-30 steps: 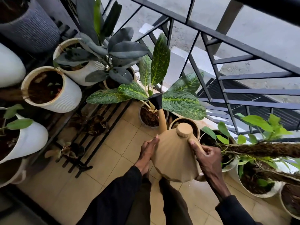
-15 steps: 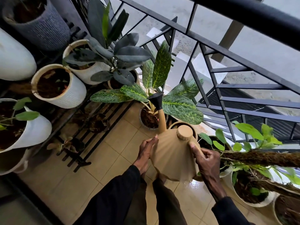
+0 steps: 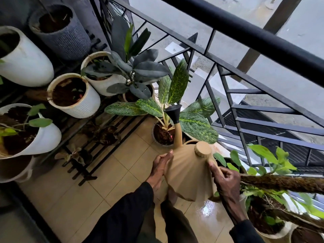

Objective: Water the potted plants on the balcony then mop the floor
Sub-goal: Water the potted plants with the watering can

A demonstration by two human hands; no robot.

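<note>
1. The tan watering can [image 3: 189,174] is held over the tiled floor [image 3: 108,172], just in front of the person's legs, its spout reaching to the variegated plant [image 3: 178,81] by the railing [image 3: 245,28].
2. The right hand [image 3: 226,181] is curled round the handle at the can's back. The left hand [image 3: 160,165] lies against the ribbed side with fingers straight, steadying rather than gripping.
3. The black rose [image 3: 173,111] at the spout's tip sits among the plant's leaves, above the near edge of its pot [image 3: 155,137]. If the can tips further from here, water may run off a leaf or over the rim and land on the tiles instead of the soil.
4. A shiny wet patch [image 3: 206,207] lies on the floor just below the can. More spill there makes a slip likelier and adds to the mopping.
5. Only one hand truly grips. If that hold loosens on a damp handle, the can could swing and knock the plant's pale stems.
6. A mossy pole [image 3: 280,183] with leafy shoots passes just beside the right wrist. A careless pull back of that arm could snag it.
7. How full the can is cannot be told, so a sudden gush is possible on a steep tilt.
</note>
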